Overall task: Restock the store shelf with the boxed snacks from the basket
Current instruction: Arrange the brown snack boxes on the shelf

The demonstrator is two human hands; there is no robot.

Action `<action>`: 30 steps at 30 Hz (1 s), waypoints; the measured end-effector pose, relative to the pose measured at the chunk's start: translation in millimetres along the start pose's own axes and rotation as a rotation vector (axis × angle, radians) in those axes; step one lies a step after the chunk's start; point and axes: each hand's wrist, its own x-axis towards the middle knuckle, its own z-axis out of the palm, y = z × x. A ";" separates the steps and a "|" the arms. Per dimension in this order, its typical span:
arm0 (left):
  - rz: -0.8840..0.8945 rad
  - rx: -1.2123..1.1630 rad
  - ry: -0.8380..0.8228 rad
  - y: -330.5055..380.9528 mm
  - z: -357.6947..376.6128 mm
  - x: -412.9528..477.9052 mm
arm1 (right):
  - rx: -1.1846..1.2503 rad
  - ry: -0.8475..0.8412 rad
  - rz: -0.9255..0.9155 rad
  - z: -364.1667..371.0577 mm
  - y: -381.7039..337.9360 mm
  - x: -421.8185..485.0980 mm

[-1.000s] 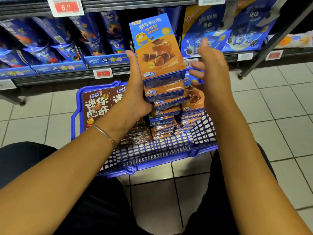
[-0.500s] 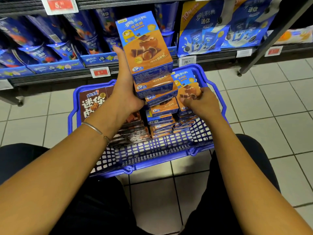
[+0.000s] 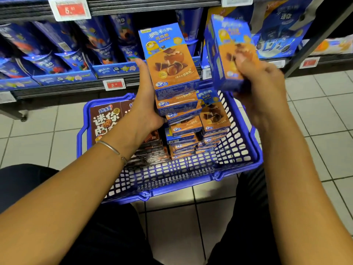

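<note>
The blue basket (image 3: 191,180) sits by the knees at 6 o'clock, mostly full; brown boxes (image 3: 105,121) fill its 9 o'clock side and orange boxes (image 3: 212,115) its 3 o'clock side; above it, the left hand (image 3: 147,104) wraps round a lifted stack (image 3: 170,62) at 12 o'clock; the blurry right hand (image 3: 261,79) grips a single box (image 3: 229,50) at 1 o'clock; the shelf (image 3: 57,90) waits beyond; I think lots is left to put up.

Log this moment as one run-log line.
step: collecting boxes | left hand: holds box stack over basket | right hand: grips single box, blurred | shelf: these boxes not yet placed
</note>
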 end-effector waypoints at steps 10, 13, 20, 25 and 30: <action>0.018 0.058 -0.171 -8.9 1.7 1.6 | -0.270 -0.147 -0.020 60.1 -11.2 -27.9; 0.053 0.102 -0.094 -7.2 2.4 1.6 | -0.204 -0.234 0.071 58.4 -8.4 -27.8; 0.111 0.254 0.110 4.3 -2.5 -4.0 | -0.131 -0.305 0.143 65.1 1.8 -23.8; 0.130 0.264 0.163 24.3 -10.0 -19.4 | -0.094 -0.315 0.173 90.8 -8.8 -30.5; 0.092 0.261 0.140 95.1 28.4 -59.7 | -0.047 -0.325 0.223 124.8 -83.6 -45.6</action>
